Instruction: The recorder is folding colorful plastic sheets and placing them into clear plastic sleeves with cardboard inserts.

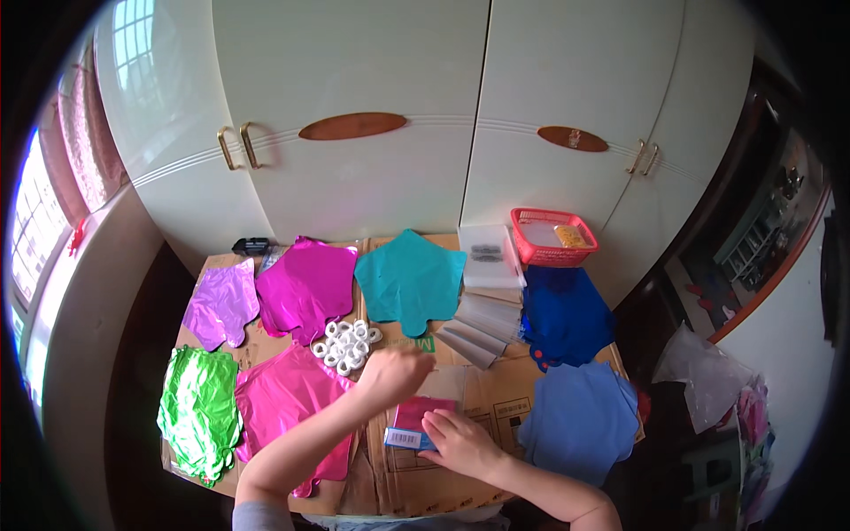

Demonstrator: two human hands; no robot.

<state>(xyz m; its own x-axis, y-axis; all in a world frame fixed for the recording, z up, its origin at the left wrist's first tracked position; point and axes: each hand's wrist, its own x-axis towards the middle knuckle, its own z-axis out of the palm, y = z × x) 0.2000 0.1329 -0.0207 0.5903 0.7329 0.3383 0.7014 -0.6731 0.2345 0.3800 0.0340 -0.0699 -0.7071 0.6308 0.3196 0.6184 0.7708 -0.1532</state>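
My left hand (396, 376) is closed, its fingers curled over the middle of the cardboard; anything inside them is hidden. Below it my right hand (462, 444) grips the right edge of a small flat packet (409, 437), pink above with a blue-and-white barcode label below. A pile of small white rings (343, 347) lies just left of my left hand. Flat, uninflated foil balloons surround the work spot: hot pink (292, 403) partly under my left forearm, magenta (310, 281), teal star-shaped (411, 276), and light blue (580, 420) to the right of my right hand.
Lilac (221, 303), green (197, 411) and dark blue (567, 317) foil stacks lie on the cardboard-covered table (505, 380). Clear plastic sleeves (482, 326) are fanned out near a red basket (553, 239). White cabinets (354, 71) stand behind; a plastic bag (704, 376) hangs at right.
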